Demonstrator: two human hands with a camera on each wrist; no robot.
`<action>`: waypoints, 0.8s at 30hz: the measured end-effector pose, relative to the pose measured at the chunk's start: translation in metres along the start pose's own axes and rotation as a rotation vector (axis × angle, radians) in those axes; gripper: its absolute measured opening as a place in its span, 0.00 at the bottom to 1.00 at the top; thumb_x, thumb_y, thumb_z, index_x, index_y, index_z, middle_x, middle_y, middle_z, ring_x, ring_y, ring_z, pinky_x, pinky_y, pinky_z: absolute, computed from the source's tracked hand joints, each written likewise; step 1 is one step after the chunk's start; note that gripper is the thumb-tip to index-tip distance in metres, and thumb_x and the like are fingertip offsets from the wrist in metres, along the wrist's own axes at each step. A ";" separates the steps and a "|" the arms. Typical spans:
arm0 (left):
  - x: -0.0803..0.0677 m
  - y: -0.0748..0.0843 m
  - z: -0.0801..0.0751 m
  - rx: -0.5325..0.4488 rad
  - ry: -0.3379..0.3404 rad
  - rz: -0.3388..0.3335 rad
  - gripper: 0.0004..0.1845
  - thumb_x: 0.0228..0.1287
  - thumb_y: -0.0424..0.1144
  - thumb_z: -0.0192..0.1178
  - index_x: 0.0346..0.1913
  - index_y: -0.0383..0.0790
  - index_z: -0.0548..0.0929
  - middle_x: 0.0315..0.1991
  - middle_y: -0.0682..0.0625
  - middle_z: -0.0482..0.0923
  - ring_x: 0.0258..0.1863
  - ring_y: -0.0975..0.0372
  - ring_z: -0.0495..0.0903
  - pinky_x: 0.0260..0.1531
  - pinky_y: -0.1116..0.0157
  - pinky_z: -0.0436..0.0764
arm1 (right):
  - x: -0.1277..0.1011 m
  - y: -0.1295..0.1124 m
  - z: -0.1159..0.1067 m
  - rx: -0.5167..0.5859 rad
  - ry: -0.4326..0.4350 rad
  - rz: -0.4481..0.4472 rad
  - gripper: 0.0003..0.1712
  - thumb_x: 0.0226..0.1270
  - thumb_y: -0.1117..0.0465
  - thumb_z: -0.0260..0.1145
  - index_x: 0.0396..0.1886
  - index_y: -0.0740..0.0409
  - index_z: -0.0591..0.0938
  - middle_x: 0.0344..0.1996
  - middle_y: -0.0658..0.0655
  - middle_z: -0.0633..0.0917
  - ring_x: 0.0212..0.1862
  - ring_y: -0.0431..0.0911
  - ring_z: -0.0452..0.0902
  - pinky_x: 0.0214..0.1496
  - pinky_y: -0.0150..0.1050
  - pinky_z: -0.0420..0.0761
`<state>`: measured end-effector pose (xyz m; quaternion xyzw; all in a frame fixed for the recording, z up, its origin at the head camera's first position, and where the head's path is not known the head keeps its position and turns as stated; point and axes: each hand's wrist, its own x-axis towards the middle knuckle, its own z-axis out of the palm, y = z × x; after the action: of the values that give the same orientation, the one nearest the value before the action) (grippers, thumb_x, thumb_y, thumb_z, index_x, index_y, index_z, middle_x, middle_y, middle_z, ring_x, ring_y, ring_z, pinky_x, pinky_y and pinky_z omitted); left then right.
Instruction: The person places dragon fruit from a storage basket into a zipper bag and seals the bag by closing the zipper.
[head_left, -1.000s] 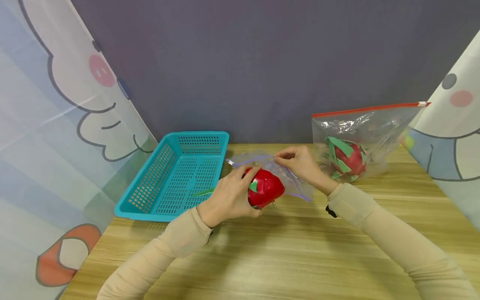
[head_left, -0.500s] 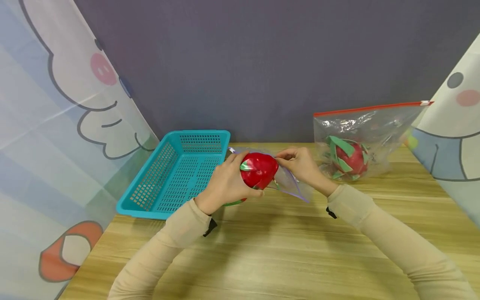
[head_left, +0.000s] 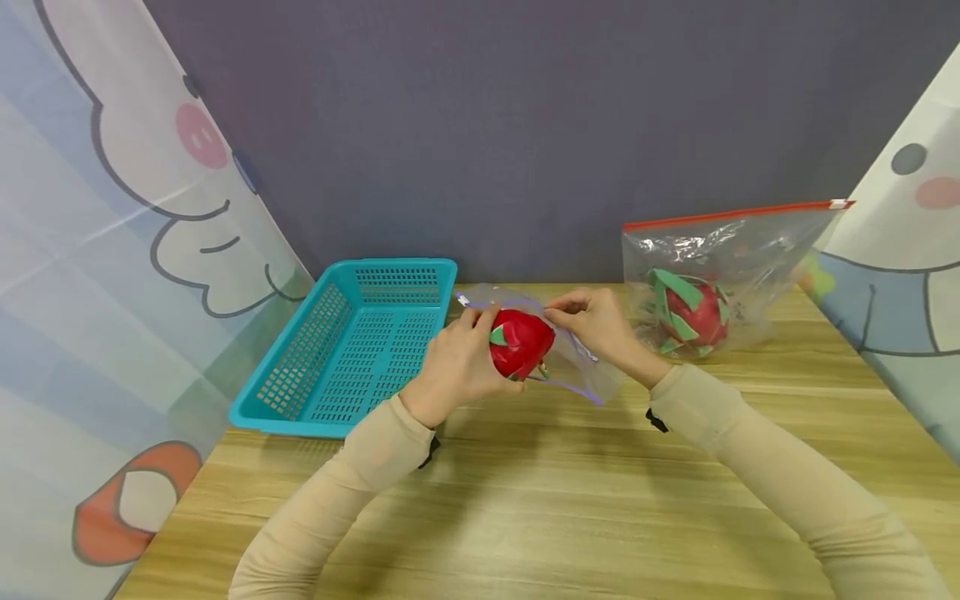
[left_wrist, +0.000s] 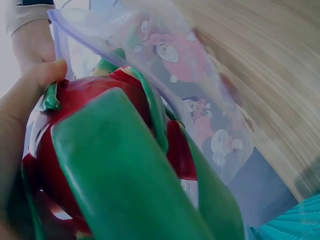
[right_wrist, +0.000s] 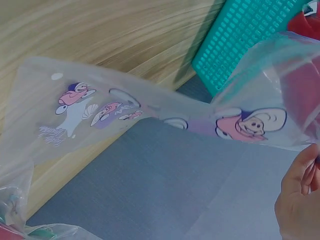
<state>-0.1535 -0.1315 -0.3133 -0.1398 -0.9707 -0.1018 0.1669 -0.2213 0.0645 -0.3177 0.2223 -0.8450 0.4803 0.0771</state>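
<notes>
Item: toy dragon fruit (head_left: 521, 343), clasped in your left hand (head_left: 459, 367) grip at the mouth of the purple-edged zip bag (head_left: 577, 367), its rim pinched by your right hand (head_left: 596, 327); risk: leaves snag the rim, slackening that pinch.

Bench surroundings, non-handled items.
Teal basket (head_left: 352, 350) at left on wooden table (head_left: 570, 500); red-zip bag (head_left: 712, 283) with dragon fruit (head_left: 693, 315) at right.

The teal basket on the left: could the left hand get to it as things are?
Probably yes. The teal basket sits right beside the left hand with bare table between, though that hand grips a red fruit.
</notes>
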 end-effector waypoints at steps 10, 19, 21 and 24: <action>0.001 0.011 0.012 -0.001 -0.052 0.046 0.50 0.31 0.65 0.68 0.60 0.41 0.67 0.47 0.47 0.75 0.35 0.55 0.81 0.29 0.60 0.83 | 0.000 0.000 0.002 0.010 -0.017 0.034 0.09 0.58 0.61 0.67 0.35 0.62 0.86 0.35 0.60 0.85 0.30 0.43 0.78 0.25 0.27 0.75; 0.004 0.010 0.024 -0.013 0.003 0.019 0.49 0.31 0.64 0.70 0.57 0.40 0.66 0.44 0.47 0.76 0.33 0.56 0.80 0.27 0.61 0.82 | 0.001 -0.001 0.001 0.061 -0.052 0.079 0.11 0.58 0.60 0.67 0.36 0.62 0.86 0.36 0.61 0.86 0.33 0.44 0.80 0.30 0.27 0.78; 0.006 0.009 0.027 0.003 0.038 0.022 0.49 0.32 0.64 0.69 0.58 0.41 0.66 0.44 0.47 0.75 0.33 0.57 0.80 0.27 0.61 0.83 | 0.002 -0.004 0.000 0.065 -0.060 0.084 0.11 0.58 0.59 0.67 0.36 0.61 0.86 0.36 0.60 0.86 0.33 0.43 0.80 0.31 0.28 0.78; 0.011 0.008 0.031 0.019 0.089 0.027 0.49 0.33 0.64 0.68 0.60 0.42 0.66 0.46 0.46 0.74 0.35 0.56 0.80 0.26 0.61 0.83 | 0.005 -0.009 -0.002 0.071 -0.064 0.069 0.10 0.58 0.60 0.67 0.36 0.60 0.86 0.37 0.60 0.86 0.33 0.42 0.79 0.31 0.29 0.78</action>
<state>-0.1699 -0.1142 -0.3373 -0.1467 -0.9613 -0.0963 0.2125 -0.2217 0.0609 -0.3081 0.2108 -0.8366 0.5049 0.0254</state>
